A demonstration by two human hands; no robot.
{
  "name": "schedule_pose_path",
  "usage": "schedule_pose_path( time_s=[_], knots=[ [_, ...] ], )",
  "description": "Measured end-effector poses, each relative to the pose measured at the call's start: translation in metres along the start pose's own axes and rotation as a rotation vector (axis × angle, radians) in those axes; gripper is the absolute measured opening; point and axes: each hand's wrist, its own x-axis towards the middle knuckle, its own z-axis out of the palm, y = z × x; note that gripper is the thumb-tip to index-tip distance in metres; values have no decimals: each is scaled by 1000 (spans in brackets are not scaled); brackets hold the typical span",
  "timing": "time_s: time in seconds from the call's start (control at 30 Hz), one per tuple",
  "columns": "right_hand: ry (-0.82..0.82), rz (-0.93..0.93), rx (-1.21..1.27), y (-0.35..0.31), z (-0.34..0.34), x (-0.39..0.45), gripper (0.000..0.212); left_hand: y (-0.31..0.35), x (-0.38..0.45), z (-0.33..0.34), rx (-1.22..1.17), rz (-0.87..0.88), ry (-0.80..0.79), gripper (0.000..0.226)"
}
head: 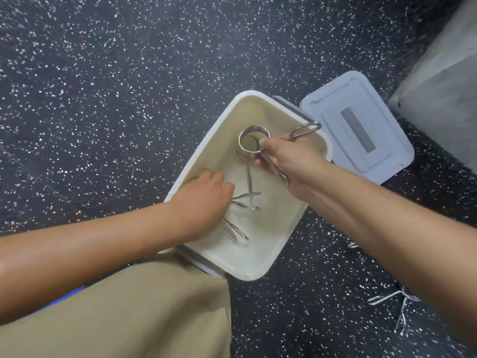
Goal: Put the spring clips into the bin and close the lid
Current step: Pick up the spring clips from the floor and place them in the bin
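A spring clip (254,146) with a shiny coiled ring and two long wire handles is held over the far part of the open bin (258,270). The right hand (286,161) is closed around its handles: one handle sticks out past the fingers toward the far right, over the bin's rim, and the other runs back under the palm. The coil sits just left of the fingertips, above the bin's beige inner wall.

Lower in the bin, more spring clips (246,201) lie on the pale bottom, their wire handles crossing near the middle and toward the near left. The left hand (206,202) reaches in over the bin's left rim with fingers curled down among these clips; whether it grips one cannot be told, since the fingertips are hidden.

The white bin stands on the dark speckled floor (129,99), turned cornerwise. Its pale grey lid (335,104) lies flat on the floor just beyond the bin's far right side. On the floor at the near right, well apart from the bin, lie further loose clips (387,299), partly hidden behind the right forearm. A tan-trousered leg (142,306) fills the near left, touching the bin's near corner.
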Motion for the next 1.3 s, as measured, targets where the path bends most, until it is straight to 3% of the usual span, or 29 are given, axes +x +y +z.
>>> schedule_pose_path(
  time_s=[0.2, 0.63, 0.83, 0.93, 1.0, 1.1, 1.3],
  knots=[
    [173, 75, -9, 34, 18, 41, 11, 3, -14, -15, -222, 27, 25, 21],
    [424, 138, 18, 46, 37, 46, 27, 10, -23, -27, -303, 46, 32, 29],
    [320, 186, -113, 38, 30, 38, 33, 8, -28, -34, -336, 51, 18, 26],
    [295, 168, -199, 31, 26, 28, 27, 9, -29, -42, -355, 42, 16, 27],
    [232, 154, -269, 25, 24, 16, 12, 10, -27, -46, -357, 34, 29, 28],
    [111, 25, -403, 17, 9, -2, 23, 12, -21, -54, -339, 23, 54, 35],
    [-40, -176, -435, 2, -43, -36, 11, 25, -15, -73, -381, 31, 129, 34]
  ],
)
